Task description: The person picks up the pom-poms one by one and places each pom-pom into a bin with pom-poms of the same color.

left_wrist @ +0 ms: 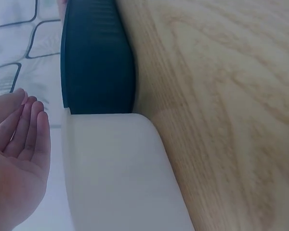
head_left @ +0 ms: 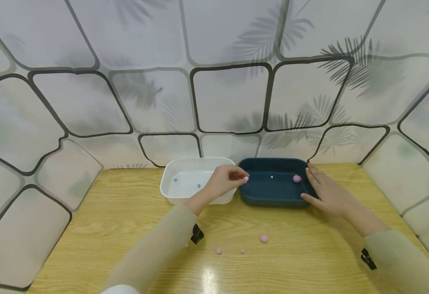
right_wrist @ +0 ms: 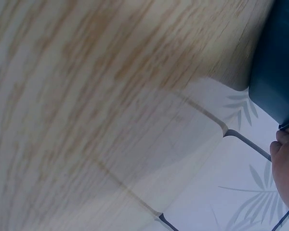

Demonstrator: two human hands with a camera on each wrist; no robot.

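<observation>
My left hand (head_left: 221, 181) pinches a small pink ball (head_left: 246, 179) between thumb and fingertips, over the left end of the dark blue tray (head_left: 273, 202). Flat against that tray's right end rests my right hand (head_left: 330, 198), its fingers fairly straight along the rim. Inside the blue tray lie a larger pink ball (head_left: 296, 178) and a tiny pink one (head_left: 271, 177). The left wrist view has the left hand (left_wrist: 21, 154) above the white tray (left_wrist: 120, 168). At the right wrist view's edge, the right hand (right_wrist: 286, 166) touches the blue tray (right_wrist: 274, 72).
The white tray (head_left: 166, 190) stands beside the blue one and holds two teal balls, one left (head_left: 175, 179) and one nearer the middle (head_left: 199, 185). Three pink balls, the largest on the right (head_left: 264, 238), lie on the wooden table (head_left: 126, 204). A patterned backdrop (head_left: 232, 102) rises behind.
</observation>
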